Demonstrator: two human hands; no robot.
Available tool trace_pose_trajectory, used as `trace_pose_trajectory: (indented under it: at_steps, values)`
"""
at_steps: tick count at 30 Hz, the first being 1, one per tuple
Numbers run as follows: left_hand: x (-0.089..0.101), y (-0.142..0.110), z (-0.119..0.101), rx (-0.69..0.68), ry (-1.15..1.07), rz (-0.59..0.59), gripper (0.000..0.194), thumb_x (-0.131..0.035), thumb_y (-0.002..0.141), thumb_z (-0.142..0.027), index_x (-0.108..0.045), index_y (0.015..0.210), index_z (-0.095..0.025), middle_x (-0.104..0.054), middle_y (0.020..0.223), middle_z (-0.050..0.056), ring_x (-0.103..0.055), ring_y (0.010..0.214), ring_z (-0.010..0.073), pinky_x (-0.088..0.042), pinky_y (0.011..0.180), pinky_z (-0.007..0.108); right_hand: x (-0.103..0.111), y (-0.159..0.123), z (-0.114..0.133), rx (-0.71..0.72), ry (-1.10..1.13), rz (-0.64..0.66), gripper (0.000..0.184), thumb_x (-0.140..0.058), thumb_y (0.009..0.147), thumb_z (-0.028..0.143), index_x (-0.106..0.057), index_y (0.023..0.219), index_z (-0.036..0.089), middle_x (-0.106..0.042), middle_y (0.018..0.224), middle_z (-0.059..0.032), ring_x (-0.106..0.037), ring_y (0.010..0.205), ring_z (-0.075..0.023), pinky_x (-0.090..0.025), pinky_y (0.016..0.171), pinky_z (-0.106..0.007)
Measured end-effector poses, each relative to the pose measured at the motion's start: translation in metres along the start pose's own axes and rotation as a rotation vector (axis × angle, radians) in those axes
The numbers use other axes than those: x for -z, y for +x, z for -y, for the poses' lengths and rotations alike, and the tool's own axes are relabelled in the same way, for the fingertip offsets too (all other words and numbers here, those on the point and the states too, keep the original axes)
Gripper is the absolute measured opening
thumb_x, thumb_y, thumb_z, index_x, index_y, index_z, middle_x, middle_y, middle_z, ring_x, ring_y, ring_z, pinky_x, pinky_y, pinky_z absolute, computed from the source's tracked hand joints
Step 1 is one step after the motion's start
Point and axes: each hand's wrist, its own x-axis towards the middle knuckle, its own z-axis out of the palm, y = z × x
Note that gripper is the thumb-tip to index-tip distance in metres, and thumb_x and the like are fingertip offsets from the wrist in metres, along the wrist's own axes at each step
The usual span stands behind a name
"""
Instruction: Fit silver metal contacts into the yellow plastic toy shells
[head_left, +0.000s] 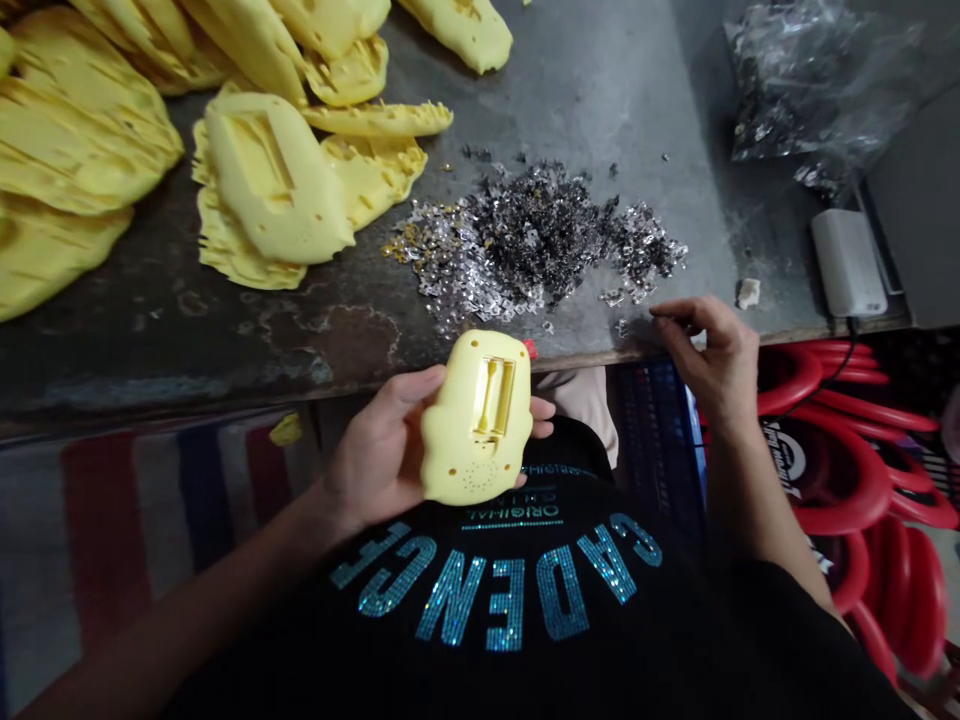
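Note:
My left hand point(390, 440) is wrapped round a yellow plastic toy casing point(459, 425), in front of my body. Its back faces up, showing an uncovered battery compartment, screw holes and a patch of small speaker holes. A bit of red sticks out at its upper right side. Over the table's front edge, my right hand point(712, 350) has thumb and index finger pinched together; whatever is between the tips is too small to make out. Just to the left of those fingertips lies a heap of small shiny metal battery contacts point(536, 240).
More yellow casing halves point(281, 180) are piled on the left of the metal table point(600, 90). At the right stand a clear plastic bag of metal pieces point(787, 90) and a white box with a cable point(847, 262). Red rings point(840, 480) and a blue crate point(656, 430) are below the edge.

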Motion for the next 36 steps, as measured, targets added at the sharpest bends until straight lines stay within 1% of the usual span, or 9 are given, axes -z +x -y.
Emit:
trace_pose_trajectory:
  at_steps: [6, 9, 12, 15, 20, 24, 27, 30, 36]
  values:
    - [0.004, 0.004, 0.002, 0.001, -0.031, 0.002, 0.057, -0.054, 0.118, -0.049, -0.072, 0.159, -0.014, -0.077, 0.158, 0.021, -0.08, 0.14, 0.0365, -0.074, 0.103, 0.053, -0.014, -0.011, 0.0, 0.018, -0.123, 0.071, 0.01, -0.08, 0.104, 0.036, -0.086, 0.106, 0.028, -0.076, 0.096, -0.0043, -0.07, 0.091, -0.0255, -0.055, 0.087, -0.043]
    - [0.004, 0.006, 0.005, 0.006, -0.012, -0.033, 0.058, -0.063, 0.115, -0.054, -0.072, 0.157, -0.016, -0.079, 0.155, 0.019, -0.08, 0.138, 0.0383, -0.074, 0.101, 0.053, -0.017, -0.01, 0.005, 0.058, -0.135, 0.063, 0.008, -0.079, 0.105, 0.033, -0.086, 0.103, 0.028, -0.075, 0.092, -0.004, -0.07, 0.091, -0.0262, -0.055, 0.087, -0.043]
    - [0.002, 0.008, 0.008, 0.009, 0.006, -0.071, 0.065, -0.068, 0.111, -0.061, -0.071, 0.157, -0.016, -0.082, 0.149, 0.021, -0.082, 0.133, 0.0404, -0.076, 0.093, 0.05, -0.014, -0.008, 0.025, 0.138, 0.01, 0.08, 0.005, -0.08, 0.106, 0.026, -0.084, 0.107, 0.029, -0.079, 0.093, -0.0019, -0.073, 0.086, -0.0232, -0.056, 0.079, -0.04]
    - [0.0, 0.01, 0.011, 0.007, -0.003, -0.059, 0.075, -0.063, 0.112, -0.072, -0.068, 0.16, -0.015, -0.082, 0.146, 0.024, -0.083, 0.128, 0.0393, -0.076, 0.084, 0.045, -0.011, -0.003, 0.055, 0.275, 0.125, 0.114, 0.016, -0.08, 0.106, 0.018, -0.081, 0.113, 0.032, -0.083, 0.095, 0.0002, -0.075, 0.083, -0.0222, -0.058, 0.076, -0.041]
    - [-0.006, 0.009, 0.013, 0.012, 0.039, -0.038, 0.086, -0.057, 0.112, -0.078, -0.055, 0.175, -0.019, -0.082, 0.144, 0.023, -0.085, 0.124, 0.0373, -0.076, 0.079, 0.04, -0.018, 0.009, 0.087, 0.474, 0.097, 0.144, 0.025, -0.079, 0.105, 0.013, -0.076, 0.121, 0.033, -0.087, 0.107, -0.0014, -0.078, 0.088, -0.0245, -0.061, 0.082, -0.045]
    - [-0.011, 0.008, 0.014, 0.01, 0.098, -0.029, 0.097, -0.064, 0.106, -0.084, -0.047, 0.181, -0.026, -0.078, 0.152, 0.022, -0.083, 0.128, 0.0401, -0.075, 0.078, 0.039, -0.024, 0.015, 0.091, 0.543, 0.04, 0.153, 0.019, -0.078, 0.107, 0.018, -0.077, 0.12, 0.032, -0.087, 0.107, -0.0033, -0.079, 0.09, -0.0254, -0.061, 0.083, -0.047]
    - [-0.013, 0.007, 0.015, 0.016, 0.118, -0.007, 0.1, -0.061, 0.106, -0.086, -0.045, 0.182, -0.024, -0.078, 0.152, 0.023, -0.082, 0.13, 0.0407, -0.074, 0.077, 0.038, -0.025, 0.016, 0.092, 0.605, 0.02, 0.141, 0.016, -0.077, 0.109, 0.021, -0.077, 0.12, 0.032, -0.086, 0.107, -0.0036, -0.078, 0.09, -0.025, -0.06, 0.082, -0.046]
    - [-0.012, 0.006, 0.015, 0.017, 0.121, 0.008, 0.095, -0.057, 0.11, -0.083, -0.046, 0.181, -0.022, -0.079, 0.149, 0.024, -0.082, 0.128, 0.0389, -0.073, 0.076, 0.036, -0.024, 0.015, 0.093, 0.679, 0.015, 0.11, 0.025, -0.079, 0.107, 0.017, -0.073, 0.127, 0.031, -0.085, 0.108, -0.005, -0.076, 0.09, -0.0241, -0.061, 0.081, -0.044]
    - [-0.011, 0.006, 0.018, 0.02, 0.126, 0.012, 0.094, -0.057, 0.109, -0.083, -0.049, 0.18, -0.022, -0.078, 0.149, 0.024, -0.082, 0.126, 0.04, -0.072, 0.076, 0.036, -0.023, 0.011, 0.094, 0.702, -0.052, 0.097, 0.039, -0.08, 0.106, 0.018, -0.071, 0.139, 0.037, -0.087, 0.109, -0.0033, -0.076, 0.086, -0.0251, -0.062, 0.079, -0.046]
